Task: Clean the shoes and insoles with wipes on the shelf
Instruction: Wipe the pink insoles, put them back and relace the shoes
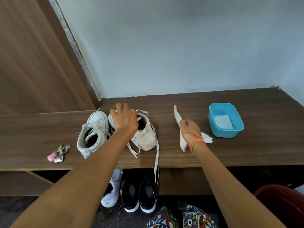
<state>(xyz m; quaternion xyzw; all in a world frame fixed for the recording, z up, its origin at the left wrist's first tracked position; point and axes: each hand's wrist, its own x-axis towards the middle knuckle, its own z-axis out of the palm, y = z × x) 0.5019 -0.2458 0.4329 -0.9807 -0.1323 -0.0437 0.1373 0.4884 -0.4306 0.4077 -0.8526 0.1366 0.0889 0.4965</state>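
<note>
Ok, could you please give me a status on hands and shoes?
Left hand grips white-and-pink high-top sneaker. Right hand holds pale pink insole, crumpled white wipe by its wrist. Loose white lace dangles over wooden shelf edge.

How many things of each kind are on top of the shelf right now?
Shoes: 2, a white shoe and a pink-trimmed shoe under the left hand
Insoles: 1, the insole in the right hand
Wipes: 1 loose wipe, tub contents not counted
Tubs: 1 blue tub
Key bunches: 1 key bunch
Total: 6
</note>
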